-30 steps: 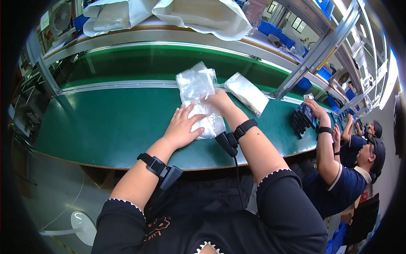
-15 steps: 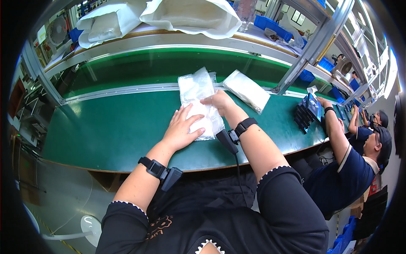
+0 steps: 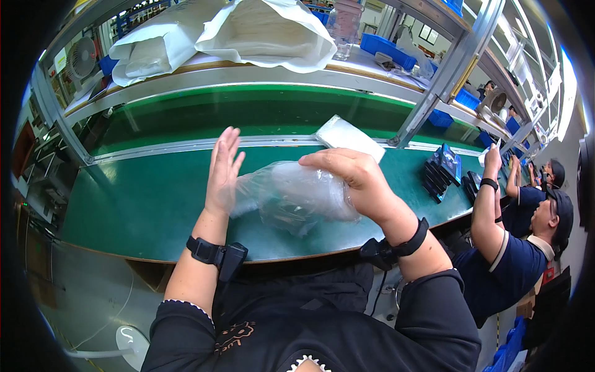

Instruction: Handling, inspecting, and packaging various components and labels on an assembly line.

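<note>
A bundle of clear plastic bags [image 3: 300, 195] is lifted over the green table, lying sideways between my hands. My right hand [image 3: 362, 183] is closed around its right end, thumb and fingers pressing the film. At the other end, my left hand [image 3: 224, 167] stands upright with its fingers stretched out. Loose film reaches its palm, and whether they touch I cannot tell. Behind my right hand, a flat stack of white-looking plastic bags [image 3: 351, 137] rests at the table's back edge.
The green table [image 3: 130, 204] ends at a metal rail. Above it, a shelf holds two open white sacks [image 3: 266, 37], a clear bottle [image 3: 345, 28] and a blue bin [image 3: 387, 51]. To the right, a co-worker [image 3: 508, 254] sits near stacked dark-blue boxes [image 3: 441, 170].
The bags lay flat under both hands; now they are raised and turned sideways in my right hand. My left hand has come off them and moved left, fingers up. The co-worker's hands rose.
</note>
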`<state>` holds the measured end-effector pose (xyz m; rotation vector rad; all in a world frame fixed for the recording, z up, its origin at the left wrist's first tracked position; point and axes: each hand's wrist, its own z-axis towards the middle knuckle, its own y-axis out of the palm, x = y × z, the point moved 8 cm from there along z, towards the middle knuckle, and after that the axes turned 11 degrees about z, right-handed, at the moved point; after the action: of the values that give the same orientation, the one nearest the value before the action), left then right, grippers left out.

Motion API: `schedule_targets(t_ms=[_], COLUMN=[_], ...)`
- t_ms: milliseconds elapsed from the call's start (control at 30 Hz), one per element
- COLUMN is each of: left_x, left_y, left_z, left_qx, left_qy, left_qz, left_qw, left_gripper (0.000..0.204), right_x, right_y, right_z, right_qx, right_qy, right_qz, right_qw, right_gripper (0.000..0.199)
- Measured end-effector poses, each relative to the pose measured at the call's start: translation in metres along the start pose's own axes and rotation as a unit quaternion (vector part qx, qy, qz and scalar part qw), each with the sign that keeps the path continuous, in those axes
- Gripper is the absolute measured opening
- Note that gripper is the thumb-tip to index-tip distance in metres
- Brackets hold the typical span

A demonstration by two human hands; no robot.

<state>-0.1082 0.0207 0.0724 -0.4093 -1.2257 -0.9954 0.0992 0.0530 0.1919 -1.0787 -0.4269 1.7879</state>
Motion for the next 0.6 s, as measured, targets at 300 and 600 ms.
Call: schedule_targets(t_ms=[300, 600], left_x=[0.035, 0.021], left_y=[0.084, 0.085], left_z=[-0.051, -0.062], left_qx=[-0.363, -0.200], left_qy=[-0.117, -0.179], left_qz=[-0.010, -0.085], left_qw=[0.924, 0.960], left_gripper=[0.094, 0.052], right_x=[-0.020, 0.068], right_y=[-0.004, 0.016], right_z=[-0.017, -0.022], right_qx=[0.092, 0.303], right_qy=[-0.052, 0.111], right_qz=[0.098, 0.507], right_qw=[0.990, 0.799], right_gripper=[0.034, 0.025])
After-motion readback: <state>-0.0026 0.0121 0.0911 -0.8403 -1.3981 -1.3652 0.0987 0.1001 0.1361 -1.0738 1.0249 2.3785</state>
